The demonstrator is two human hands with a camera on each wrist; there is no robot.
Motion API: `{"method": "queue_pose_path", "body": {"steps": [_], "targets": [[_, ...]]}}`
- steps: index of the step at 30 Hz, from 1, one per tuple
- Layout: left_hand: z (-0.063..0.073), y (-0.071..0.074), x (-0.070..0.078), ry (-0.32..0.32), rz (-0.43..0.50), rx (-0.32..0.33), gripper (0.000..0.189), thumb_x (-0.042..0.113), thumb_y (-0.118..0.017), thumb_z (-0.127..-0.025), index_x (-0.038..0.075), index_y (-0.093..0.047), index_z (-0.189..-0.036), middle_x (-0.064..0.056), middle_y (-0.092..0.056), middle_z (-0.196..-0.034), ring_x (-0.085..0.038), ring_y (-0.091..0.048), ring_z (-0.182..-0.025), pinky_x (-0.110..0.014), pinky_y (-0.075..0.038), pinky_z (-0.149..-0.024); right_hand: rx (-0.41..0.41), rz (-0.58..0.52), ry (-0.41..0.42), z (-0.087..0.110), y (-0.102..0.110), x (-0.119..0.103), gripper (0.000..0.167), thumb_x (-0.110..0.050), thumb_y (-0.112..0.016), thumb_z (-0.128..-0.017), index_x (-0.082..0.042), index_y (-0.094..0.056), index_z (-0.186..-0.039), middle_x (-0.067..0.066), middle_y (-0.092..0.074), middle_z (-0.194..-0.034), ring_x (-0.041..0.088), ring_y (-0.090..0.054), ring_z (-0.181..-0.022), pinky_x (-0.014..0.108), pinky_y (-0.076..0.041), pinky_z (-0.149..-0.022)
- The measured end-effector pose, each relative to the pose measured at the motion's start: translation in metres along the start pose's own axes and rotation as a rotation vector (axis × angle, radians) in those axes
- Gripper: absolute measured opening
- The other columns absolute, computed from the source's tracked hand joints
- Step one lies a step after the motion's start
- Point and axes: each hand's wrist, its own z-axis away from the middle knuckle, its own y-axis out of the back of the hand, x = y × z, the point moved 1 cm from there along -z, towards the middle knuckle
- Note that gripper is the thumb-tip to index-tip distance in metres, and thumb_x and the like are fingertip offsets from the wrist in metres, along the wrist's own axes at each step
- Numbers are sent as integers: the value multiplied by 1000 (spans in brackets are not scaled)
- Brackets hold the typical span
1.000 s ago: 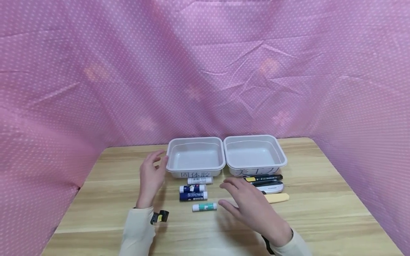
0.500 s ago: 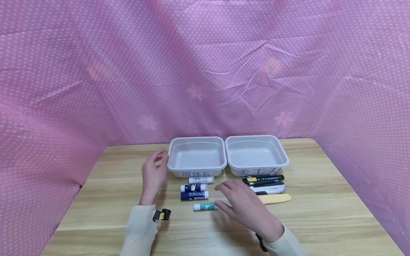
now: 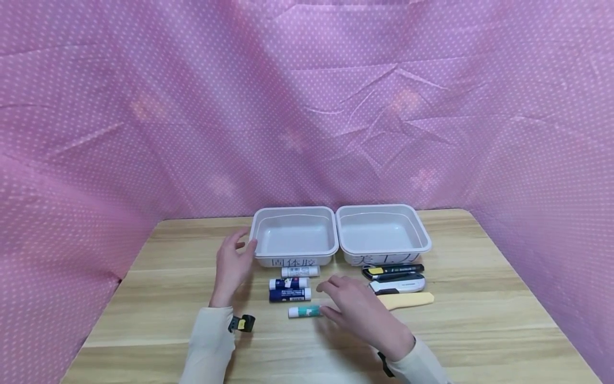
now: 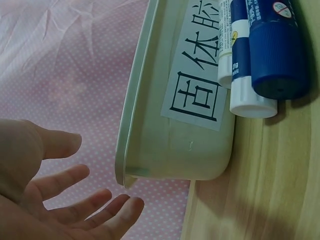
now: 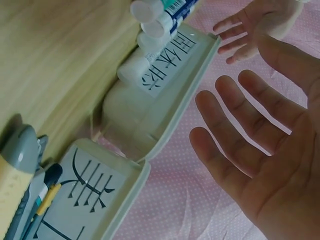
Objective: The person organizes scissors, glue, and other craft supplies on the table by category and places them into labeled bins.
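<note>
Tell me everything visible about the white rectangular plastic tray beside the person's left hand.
The white rectangular tray looks like plastic, with rounded corners, a flared rim and a white label bearing black Chinese characters on its near wall. It stands upright on the wood-grain table, with nothing visible inside. Its right side meets or nearly meets a matching white tray. A white cylindrical glue stick lies along its front. The left hand is at its left end; whether it touches is unclear.
</note>
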Motion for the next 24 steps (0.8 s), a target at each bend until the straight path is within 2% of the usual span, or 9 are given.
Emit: {"method": "queue_pose_path", "body": {"steps": [11, 16, 24], "targets": [[-1, -4, -8, -16, -41, -22, 48, 19, -58, -103, 3, -51, -148, -21, -50, -146, -37, -60, -119, -46, -57, -92, -103, -7, -15, -5, -14, -3, 39, -32, -81, -87, -13, -72, -120, 1, -71, -110, 18, -67, -96, 36, -56, -87], [-2, -7, -12, -5, -63, -37, 50, 17, -58, -103, 1, -48, -150, -21, -52, -144, -34, -64, -112, -41, -57, -88, -118, -21, -4, -5, -23, -3, 37, -27, -82, -85, -12, -72, -118, 2, -72, -109, 18, -67, -94, 36, -57, -85], [-2, -9, -14, -12, -48, -18, 50, 14, -60, -102, -3, -50, -147, -24, -61, -127, -32, -66, -103, -30, -55, -79, -111, -40, 36, -4, -37, -1, 29, -20, -78, -88, -10, -73, -114, 4, -72, -104, 16, -67, -90, 32, -57, -83]]}}
